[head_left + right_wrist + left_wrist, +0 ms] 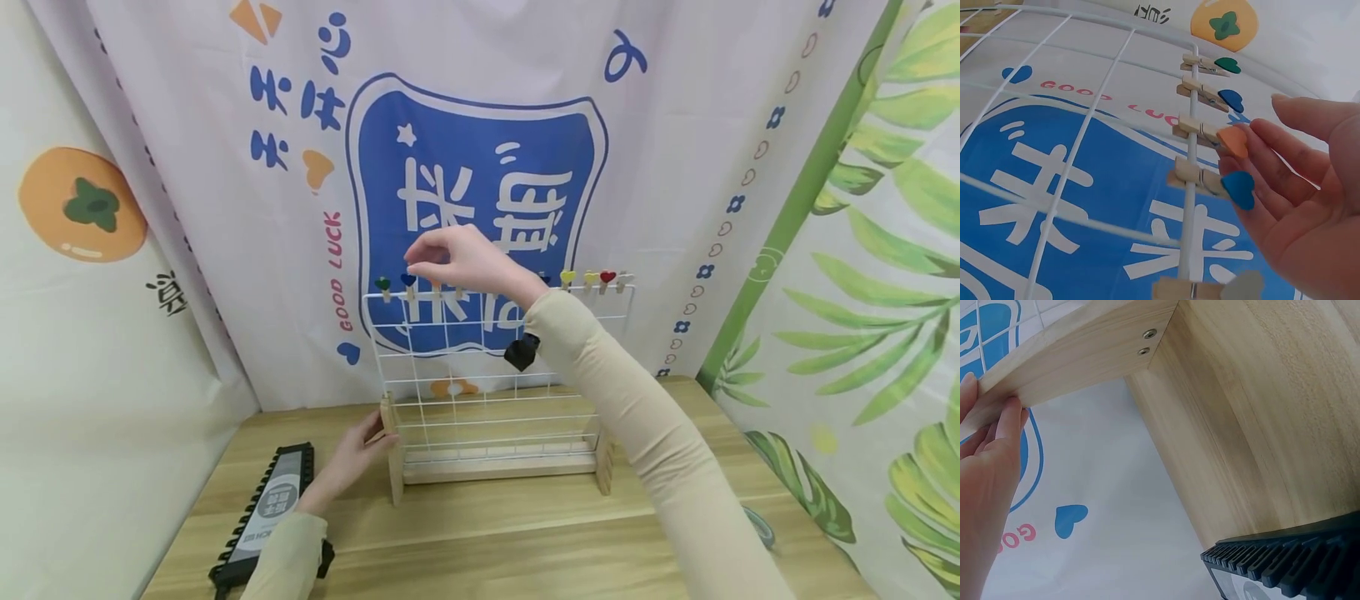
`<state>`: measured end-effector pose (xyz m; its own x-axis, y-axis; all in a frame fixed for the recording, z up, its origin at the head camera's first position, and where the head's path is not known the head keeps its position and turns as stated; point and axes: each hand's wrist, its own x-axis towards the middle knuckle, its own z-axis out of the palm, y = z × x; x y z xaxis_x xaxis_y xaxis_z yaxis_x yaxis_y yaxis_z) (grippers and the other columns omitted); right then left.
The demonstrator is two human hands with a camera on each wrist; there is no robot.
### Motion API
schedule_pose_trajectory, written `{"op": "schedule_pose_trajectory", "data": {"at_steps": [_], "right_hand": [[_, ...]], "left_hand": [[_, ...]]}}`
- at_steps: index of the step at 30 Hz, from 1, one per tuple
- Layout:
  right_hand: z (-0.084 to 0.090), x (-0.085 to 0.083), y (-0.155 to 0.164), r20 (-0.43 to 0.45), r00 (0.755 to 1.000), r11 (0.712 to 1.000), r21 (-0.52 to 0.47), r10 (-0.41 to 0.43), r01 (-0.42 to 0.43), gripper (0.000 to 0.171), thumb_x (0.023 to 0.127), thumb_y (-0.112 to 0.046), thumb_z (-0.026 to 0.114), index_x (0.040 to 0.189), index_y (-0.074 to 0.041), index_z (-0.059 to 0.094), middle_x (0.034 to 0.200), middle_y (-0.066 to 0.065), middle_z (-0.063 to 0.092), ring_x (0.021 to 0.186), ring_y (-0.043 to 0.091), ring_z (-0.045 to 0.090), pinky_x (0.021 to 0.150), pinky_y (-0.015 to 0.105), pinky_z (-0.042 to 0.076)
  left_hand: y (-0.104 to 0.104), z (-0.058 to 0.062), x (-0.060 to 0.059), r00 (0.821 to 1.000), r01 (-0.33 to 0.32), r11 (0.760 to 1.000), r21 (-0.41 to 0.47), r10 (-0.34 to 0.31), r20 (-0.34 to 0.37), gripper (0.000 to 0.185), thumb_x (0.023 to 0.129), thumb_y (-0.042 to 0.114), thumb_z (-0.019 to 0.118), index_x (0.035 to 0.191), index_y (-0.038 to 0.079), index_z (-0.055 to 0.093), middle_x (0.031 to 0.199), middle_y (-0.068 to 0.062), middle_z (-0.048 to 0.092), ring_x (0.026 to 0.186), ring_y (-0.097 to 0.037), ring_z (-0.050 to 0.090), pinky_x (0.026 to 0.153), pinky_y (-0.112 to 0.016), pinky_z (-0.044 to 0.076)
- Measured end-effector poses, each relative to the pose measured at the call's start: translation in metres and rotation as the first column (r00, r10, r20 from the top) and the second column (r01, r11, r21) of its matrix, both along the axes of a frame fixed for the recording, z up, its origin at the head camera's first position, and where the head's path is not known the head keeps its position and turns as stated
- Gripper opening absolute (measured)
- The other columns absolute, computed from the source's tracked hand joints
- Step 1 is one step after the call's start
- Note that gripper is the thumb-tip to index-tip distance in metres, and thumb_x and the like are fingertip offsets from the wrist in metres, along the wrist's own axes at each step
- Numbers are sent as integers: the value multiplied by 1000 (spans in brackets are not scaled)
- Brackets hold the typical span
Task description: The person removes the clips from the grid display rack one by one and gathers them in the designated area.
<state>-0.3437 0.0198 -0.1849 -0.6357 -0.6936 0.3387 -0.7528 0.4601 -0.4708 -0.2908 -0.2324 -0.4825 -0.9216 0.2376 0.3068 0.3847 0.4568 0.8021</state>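
Orange heart-topped wooden clip (pixel 1225 139) sits on white wire rack (pixel 480 392); right hand (pixel 1300 187) touching.

Wooden table (pixel 525 542), white printed curtain (pixel 187 167) with blue emblem (pixel 480 192), leaf-patterned cloth (pixel 885 292) at right

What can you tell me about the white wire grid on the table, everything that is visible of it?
The wire grid is a white panel of thin crossing wires that stands upright on the wooden table, held between two pale wooden feet joined by a wooden bar. Small wooden clips with coloured hearts sit along its top wire. The left hand touches the left foot with straight fingers. The right hand is at the top wire, its fingers at the orange-heart clip.
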Motion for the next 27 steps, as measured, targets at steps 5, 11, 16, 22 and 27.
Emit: {"op": "schedule_pose_trajectory", "data": {"at_steps": [5, 11, 16, 22, 27], "right_hand": [[0, -1, -12, -35, 999, 1000, 24, 21, -21, 26, 99, -22, 62, 119, -9, 70, 118, 5, 72, 103, 13, 69, 96, 22, 57], [-4, 0, -25, -40, 998, 998, 52, 44, -42, 25, 99, -24, 63, 116, -9, 70, 114, 5, 73, 97, 12, 68, 90, 18, 58], [-5, 2, -31, -49, 997, 997, 65, 56, -53, 23, 98, -25, 63, 112, -9, 72, 108, 4, 74, 89, 11, 67, 85, 17, 58], [-4, 2, -37, -55, 998, 996, 89, 36, -31, 21, 97, -28, 65, 107, -11, 73, 100, 2, 74, 85, 10, 65, 81, 16, 57], [-3, 3, -40, -40, 999, 997, 76, 2, 1, 20, 95, -29, 68, 103, -12, 74, 97, 1, 75, 84, 11, 67, 79, 16, 58]], "left_hand": [[-2, 0, 0, 1000, 15, 1000, 2, -15, 8, 55, 99, 10, 60, 144, -13, 38, 140, -36, 51, 131, -49, 50, 105, -50, 50], [-3, -2, -3, 1000, 22, 1000, 8, -22, 1, 53, 98, 8, 60, 143, -13, 40, 138, -35, 53, 130, -49, 51, 103, -47, 53], [-1, -3, -2, 999, 27, 999, 21, -26, -29, 51, 97, 6, 60, 141, -15, 41, 136, -37, 53, 128, -51, 52, 102, -49, 53], [-1, -2, 0, 999, 23, 1000, 20, -22, -49, 50, 97, 5, 60, 140, -15, 43, 135, -38, 54, 126, -51, 53, 100, -50, 54], [0, -1, 1, 998, 20, 1000, 13, -19, -52, 52, 98, 6, 60, 141, -15, 42, 136, -38, 52, 128, -51, 52, 100, -51, 54]]}}
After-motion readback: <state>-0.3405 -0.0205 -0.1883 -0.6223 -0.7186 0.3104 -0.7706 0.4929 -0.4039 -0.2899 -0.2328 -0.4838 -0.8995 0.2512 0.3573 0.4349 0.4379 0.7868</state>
